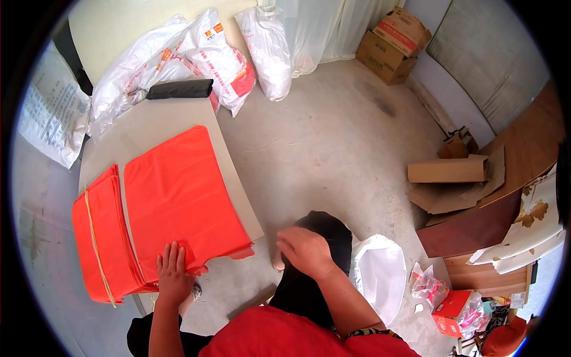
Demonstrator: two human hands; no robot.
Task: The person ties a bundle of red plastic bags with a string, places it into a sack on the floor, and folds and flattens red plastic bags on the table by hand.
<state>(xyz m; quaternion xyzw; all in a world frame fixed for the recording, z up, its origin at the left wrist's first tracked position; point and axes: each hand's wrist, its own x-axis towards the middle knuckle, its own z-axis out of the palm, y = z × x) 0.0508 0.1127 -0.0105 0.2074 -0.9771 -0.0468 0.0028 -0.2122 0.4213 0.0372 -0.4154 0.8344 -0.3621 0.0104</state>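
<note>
My left hand (173, 271) lies flat, fingers spread, on the near edge of a stack of red plastic bags (178, 190). The near edge of that stack is crumpled and uneven by my fingers. Left of it, touching or nearly so, lies a second red plastic bundle (106, 232) with a thin yellowish tie (94, 238) across it. Both rest on a grey-beige board or tabletop (235, 190). My right hand (306, 250) hovers over or near my dark-trousered knee, fingers loosely extended and slightly bent, with nothing visible in it.
A black roll (179, 89) lies at the board's far end beside white printed sacks (208, 59). An open white sack (379, 276) stands right of my leg. Cardboard boxes (386, 56) are at the back right, with an opened carton (446, 169) nearer, on the concrete floor (321, 143).
</note>
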